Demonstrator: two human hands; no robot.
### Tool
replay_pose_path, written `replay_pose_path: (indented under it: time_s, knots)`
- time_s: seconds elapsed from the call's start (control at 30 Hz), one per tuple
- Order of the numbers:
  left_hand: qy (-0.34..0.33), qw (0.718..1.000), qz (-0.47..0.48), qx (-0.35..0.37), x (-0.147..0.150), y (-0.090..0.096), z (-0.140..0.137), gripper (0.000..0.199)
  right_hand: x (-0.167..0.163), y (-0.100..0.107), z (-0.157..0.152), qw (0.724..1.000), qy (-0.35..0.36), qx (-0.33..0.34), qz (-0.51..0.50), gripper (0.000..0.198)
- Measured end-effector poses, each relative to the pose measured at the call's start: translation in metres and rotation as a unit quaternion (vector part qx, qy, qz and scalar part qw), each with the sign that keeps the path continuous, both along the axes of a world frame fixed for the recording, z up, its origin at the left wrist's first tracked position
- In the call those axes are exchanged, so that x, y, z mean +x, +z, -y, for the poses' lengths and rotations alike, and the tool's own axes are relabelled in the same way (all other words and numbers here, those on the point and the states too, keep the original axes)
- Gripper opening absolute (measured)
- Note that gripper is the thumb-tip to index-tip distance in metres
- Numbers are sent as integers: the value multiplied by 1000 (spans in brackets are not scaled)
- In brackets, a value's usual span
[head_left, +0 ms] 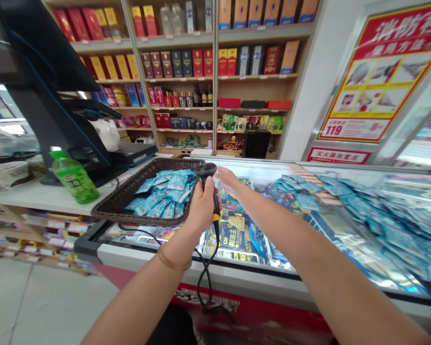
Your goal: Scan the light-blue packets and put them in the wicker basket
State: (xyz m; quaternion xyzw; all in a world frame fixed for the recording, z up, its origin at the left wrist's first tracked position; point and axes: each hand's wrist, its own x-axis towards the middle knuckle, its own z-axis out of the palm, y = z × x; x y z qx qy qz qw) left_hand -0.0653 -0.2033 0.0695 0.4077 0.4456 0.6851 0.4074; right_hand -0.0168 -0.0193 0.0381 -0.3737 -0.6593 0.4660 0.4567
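My left hand [200,201] is wrapped round the handle of a black barcode scanner [205,169], its thumb on top. From the yellow-ringed grip a dark cable [205,278] hangs in loops over the freezer front. My right hand [229,181] is just right of the scanner head, fingers stretched out and partly hidden behind it; whether they touch it I cannot tell. Left of my left hand, a brown woven basket [109,205] holds many small blue packets [165,191]. More blue packets [375,206] lie heaped on the glass at the right.
Under my hands is a glass-topped freezer [140,256] with packaged goods inside. On the counter at left are a green bottle [73,177], a checkout monitor [53,96] and a bowl [9,173]. Stocked shelves [175,84] line the back wall; a red notice [384,76] hangs at right.
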Motion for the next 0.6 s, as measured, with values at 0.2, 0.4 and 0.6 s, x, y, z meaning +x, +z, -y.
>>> replay_pose_path:
  time_s: [0.2, 0.4, 0.6]
  knots:
    - [-24, 999, -31, 7, 35, -9, -25, 42, 128, -31, -10, 963, -167, 80, 197, 53]
    - [-82, 996, -40, 1, 81, -20, -55, 44, 231, -46, 11, 851, -338, 69, 395, 56]
    - [-115, 992, -44, -13, 105, -43, -66, 45, 262, -48, 20, 809, -297, -63, 503, 60]
